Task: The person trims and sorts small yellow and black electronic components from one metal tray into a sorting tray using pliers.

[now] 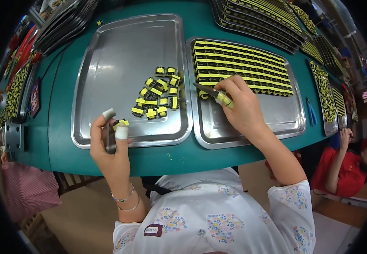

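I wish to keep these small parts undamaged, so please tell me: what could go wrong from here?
First, the left hand holds one small yellow-and-black part only between its covered fingertips, so it might slip and drop.
Second, the right hand holds a dark pointed tool very near the neat rows of parts; its tip could perhaps knock some out of line or scratch them.

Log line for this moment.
left hand: small black-yellow component | right hand: dark pointed tool | tip: near black-yellow component rows in silver metal tray
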Demonstrator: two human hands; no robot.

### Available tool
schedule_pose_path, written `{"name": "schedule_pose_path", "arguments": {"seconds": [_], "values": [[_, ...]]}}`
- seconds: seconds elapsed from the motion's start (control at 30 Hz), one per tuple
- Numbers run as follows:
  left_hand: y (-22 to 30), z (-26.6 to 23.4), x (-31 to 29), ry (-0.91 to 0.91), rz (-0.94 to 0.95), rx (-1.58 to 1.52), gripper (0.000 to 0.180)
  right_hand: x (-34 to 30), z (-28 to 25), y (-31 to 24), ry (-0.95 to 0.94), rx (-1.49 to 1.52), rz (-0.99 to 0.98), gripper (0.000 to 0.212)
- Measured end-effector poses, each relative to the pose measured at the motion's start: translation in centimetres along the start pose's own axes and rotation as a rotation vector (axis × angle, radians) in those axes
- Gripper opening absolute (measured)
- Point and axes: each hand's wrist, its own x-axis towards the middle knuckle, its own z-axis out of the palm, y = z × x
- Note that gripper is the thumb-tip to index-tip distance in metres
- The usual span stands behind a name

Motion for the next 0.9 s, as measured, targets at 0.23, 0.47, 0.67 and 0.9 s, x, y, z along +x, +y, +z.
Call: {"name": "schedule_pose_path", "arguments": {"seconds": [0.23, 0.47, 0.67, 0.9], "values": [[1.7, 0.7, -1.3, -0.196, -0.296, -0.705, 0.028, -0.2, 0.3, 0.7, 0.027, 0.017, -0.066, 0.027], [2.6, 3.0, -2.2, -0.410, -0.499, -0.988, 0.035, -0.4, -0.5, 0.3, 0.030, 0.023, -0.044, 0.027], [2.3, 3.4, -2.7, -0.519, -0.514, -0.956, 0.043, -2.1, -2.8, -1.8, -0.083, 0.131, 0.010, 0.021], [3.2, 4.8, -3.1, -0.534, -0.545, -0.923, 0.039, -4.6, -2.8, -3.0, -0.151, 0.254, -0.095, 0.029]]}}
